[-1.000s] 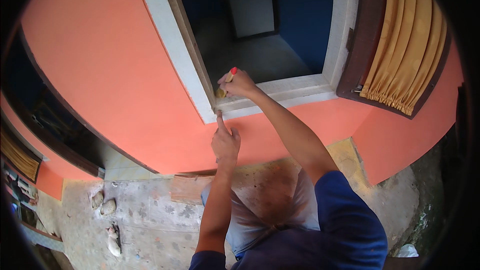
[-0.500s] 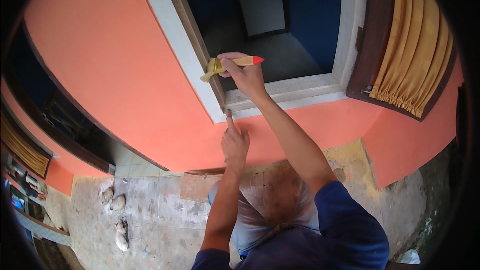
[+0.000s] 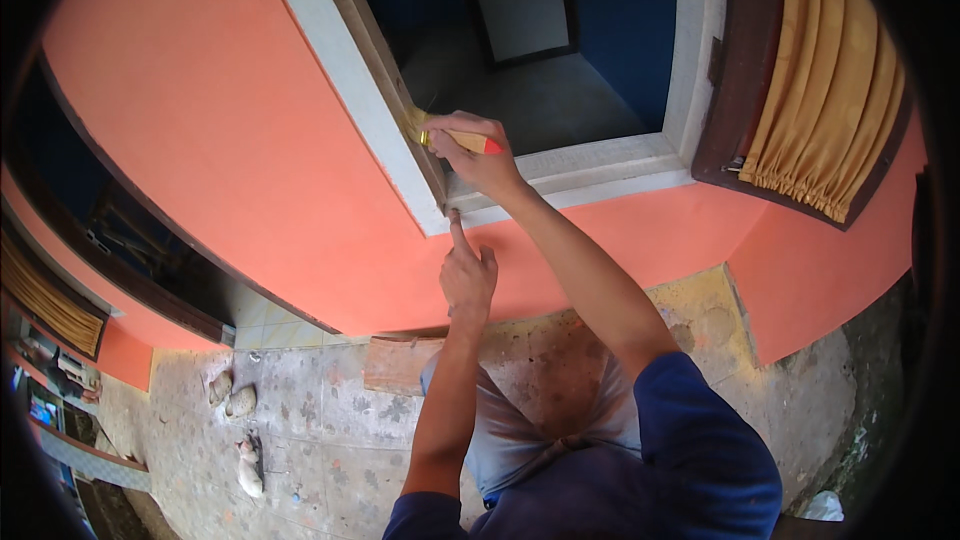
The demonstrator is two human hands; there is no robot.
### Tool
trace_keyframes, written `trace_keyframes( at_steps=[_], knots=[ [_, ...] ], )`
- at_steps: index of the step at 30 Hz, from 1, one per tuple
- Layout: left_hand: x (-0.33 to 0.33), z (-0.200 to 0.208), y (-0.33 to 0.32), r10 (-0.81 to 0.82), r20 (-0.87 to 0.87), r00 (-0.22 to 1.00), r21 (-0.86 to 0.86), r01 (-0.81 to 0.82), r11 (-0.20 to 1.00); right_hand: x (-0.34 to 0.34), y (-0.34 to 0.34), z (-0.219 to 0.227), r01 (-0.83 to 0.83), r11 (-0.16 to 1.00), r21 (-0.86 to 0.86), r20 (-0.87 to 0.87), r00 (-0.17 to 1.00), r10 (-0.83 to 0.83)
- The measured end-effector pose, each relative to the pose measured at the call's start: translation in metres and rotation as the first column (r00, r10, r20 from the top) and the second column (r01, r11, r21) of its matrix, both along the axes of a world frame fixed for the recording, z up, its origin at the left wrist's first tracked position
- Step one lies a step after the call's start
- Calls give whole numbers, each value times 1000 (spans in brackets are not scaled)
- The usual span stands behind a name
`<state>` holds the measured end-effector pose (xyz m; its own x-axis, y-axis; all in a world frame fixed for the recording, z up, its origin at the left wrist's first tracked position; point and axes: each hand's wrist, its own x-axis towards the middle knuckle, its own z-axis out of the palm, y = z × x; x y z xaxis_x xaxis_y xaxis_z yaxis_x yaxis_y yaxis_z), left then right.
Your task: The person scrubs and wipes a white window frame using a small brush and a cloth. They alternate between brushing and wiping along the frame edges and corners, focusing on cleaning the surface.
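Observation:
A paintbrush point(image 3: 472, 141) with pale bristles and a red-tipped wooden handle is gripped in my right hand point(image 3: 482, 162). Its bristles meet the bare brown inner side of the window frame's left upright; the front face of that frame point(image 3: 352, 73) is white. Lower down, my left hand point(image 3: 467, 278) holds nothing. Its index finger stretches up to the frame's bottom left corner, the thumb stands apart, and the other fingers are curled.
An orange wall point(image 3: 230, 130) surrounds the window. An opened sash with a gold curtain point(image 3: 815, 90) stands at right, and a dark doorway point(image 3: 110, 200) at left. A pair of shoes point(image 3: 230, 397) and a small white animal point(image 3: 249, 468) are on the paved floor.
My right hand has turned the brush, so its bristles moved from over the white front face to the frame's brown inner side. My left fingertip stays by the corner.

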<state>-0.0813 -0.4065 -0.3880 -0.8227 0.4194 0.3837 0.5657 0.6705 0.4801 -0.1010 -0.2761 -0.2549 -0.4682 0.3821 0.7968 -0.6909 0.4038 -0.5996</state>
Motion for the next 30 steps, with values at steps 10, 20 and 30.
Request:
trace_keyframes(
  at_steps=[10, 20, 30],
  knots=[
    [3, 15, -10, -205, 196, 959, 250, 153, 956, 87, 30, -64, 222, 975, -24, 521, 835, -177],
    [-5, 4, 16, -457, -13, 890, 372, 428, 824, 142, 12, -76, -99, 973, 209, 428, 904, 1],
    [29, 56, 69, -723, 382, 575, 923, -207, 323, 174, -7, -120, 22, 926, -378, 491, 852, 181]
  ],
)
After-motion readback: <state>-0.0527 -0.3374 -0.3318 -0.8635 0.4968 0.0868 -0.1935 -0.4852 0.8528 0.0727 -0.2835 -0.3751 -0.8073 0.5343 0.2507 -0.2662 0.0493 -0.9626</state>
